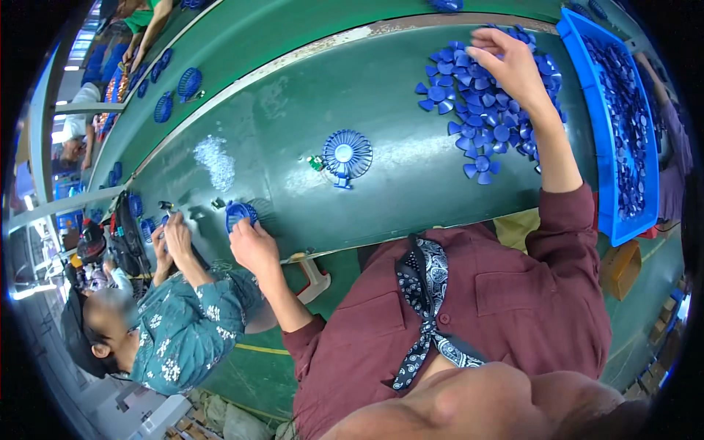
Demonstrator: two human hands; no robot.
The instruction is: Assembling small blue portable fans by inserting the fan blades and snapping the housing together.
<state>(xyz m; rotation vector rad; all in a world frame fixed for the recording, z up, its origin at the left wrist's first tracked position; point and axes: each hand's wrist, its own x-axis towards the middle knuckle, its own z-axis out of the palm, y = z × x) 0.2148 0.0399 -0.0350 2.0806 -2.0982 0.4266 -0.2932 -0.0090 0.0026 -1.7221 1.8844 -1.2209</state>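
Note:
My left hand (255,251) pinches the near edge of a small round blue fan housing (240,213) at the table's front edge, next to the co-worker. Over at the right, my right hand (510,64) hovers above a heap of blue fan blades (501,133). Its thumb and fingers are apart, and nothing shows between them. Between my hands, another blue fan housing (343,154) with a pale round centre lies on the green table, beside a small green part (315,163) that looks like a circuit board.
A blue crate (605,158) full of small blue parts stands at the table's right end. A scatter of small clear pieces (214,161) lies left of centre. A co-worker's hands (176,238) work at the left. More blue fan housings (189,83) sit on the green belt beyond.

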